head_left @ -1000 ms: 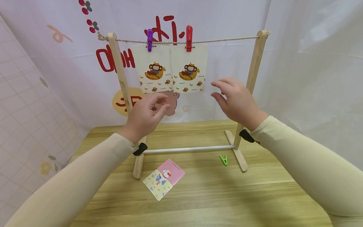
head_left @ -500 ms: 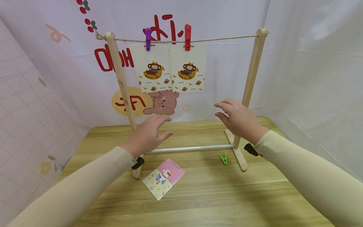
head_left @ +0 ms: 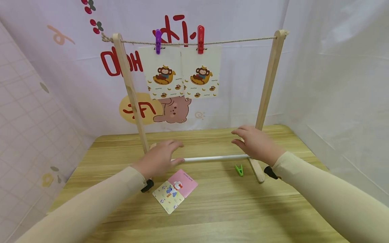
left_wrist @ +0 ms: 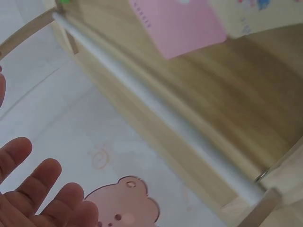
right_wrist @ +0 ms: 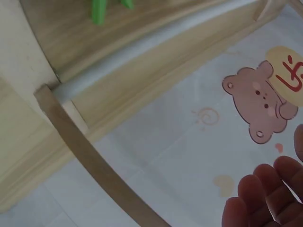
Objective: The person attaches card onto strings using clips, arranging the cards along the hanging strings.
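Both hands hover apart above the table, holding nothing. My left hand [head_left: 159, 158] is near the left post's foot, fingers loosely bent, just above a pink and yellow card [head_left: 175, 191] lying on the wood. By the right post is my right hand [head_left: 257, 143], its fingers relaxed; a green clothespin [head_left: 239, 170] lies on the table below and left of it. On the rope [head_left: 240, 41] two monkey-print cards hang side by side: the left card [head_left: 164, 76] under a purple clothespin [head_left: 158, 42], the right card [head_left: 201, 74] under a red clothespin [head_left: 200, 39].
A wooden left post [head_left: 130, 91] and right post [head_left: 270, 81] carry the rope. A white rod [head_left: 212, 158] joins them low down, over the wooden table [head_left: 212, 209]. Behind hangs a printed white cloth [head_left: 237, 84] with a bear picture.
Both hands have come down from beside the hanging cards to low over the table. The left fingers have spread apart from the thumb. The cards and clothespins stay where they were.
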`<state>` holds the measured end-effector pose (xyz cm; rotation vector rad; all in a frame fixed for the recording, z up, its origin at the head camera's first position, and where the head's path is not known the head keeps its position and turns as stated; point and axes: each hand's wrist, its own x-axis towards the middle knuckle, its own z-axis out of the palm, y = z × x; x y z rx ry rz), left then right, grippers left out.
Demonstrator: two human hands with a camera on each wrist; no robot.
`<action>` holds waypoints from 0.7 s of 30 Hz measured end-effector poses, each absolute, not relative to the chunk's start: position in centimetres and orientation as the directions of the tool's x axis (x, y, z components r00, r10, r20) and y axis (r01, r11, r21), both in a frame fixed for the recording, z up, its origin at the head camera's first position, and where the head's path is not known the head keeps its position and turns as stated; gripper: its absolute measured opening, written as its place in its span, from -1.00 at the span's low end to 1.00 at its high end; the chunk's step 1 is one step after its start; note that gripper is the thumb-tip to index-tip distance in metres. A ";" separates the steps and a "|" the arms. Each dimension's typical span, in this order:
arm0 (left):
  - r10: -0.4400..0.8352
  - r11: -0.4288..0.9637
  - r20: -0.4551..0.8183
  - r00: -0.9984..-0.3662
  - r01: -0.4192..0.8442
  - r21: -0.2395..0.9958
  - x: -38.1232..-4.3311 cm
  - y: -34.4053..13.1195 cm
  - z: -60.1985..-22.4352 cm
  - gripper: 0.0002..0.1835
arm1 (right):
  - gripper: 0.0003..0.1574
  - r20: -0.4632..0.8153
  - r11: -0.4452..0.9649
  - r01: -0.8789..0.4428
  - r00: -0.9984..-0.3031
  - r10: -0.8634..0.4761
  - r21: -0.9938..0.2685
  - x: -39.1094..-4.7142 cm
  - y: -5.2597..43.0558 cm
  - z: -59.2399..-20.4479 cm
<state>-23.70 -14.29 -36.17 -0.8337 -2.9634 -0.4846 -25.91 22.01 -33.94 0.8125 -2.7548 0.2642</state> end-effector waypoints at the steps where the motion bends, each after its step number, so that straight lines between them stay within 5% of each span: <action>1: 0.507 0.808 0.101 -0.856 0.512 0.291 -23.6 -14.3 -36.5 -0.34 | -0.56 0.276 0.830 -0.549 -0.816 -0.507 -0.101 -25.8 22.1 -34.3; 21: 0.478 0.849 -0.034 -0.878 0.452 0.273 -22.2 -14.3 -41.2 -0.37 | -0.80 -0.034 0.866 -0.487 -0.869 -0.493 -0.109 -25.2 22.7 -39.2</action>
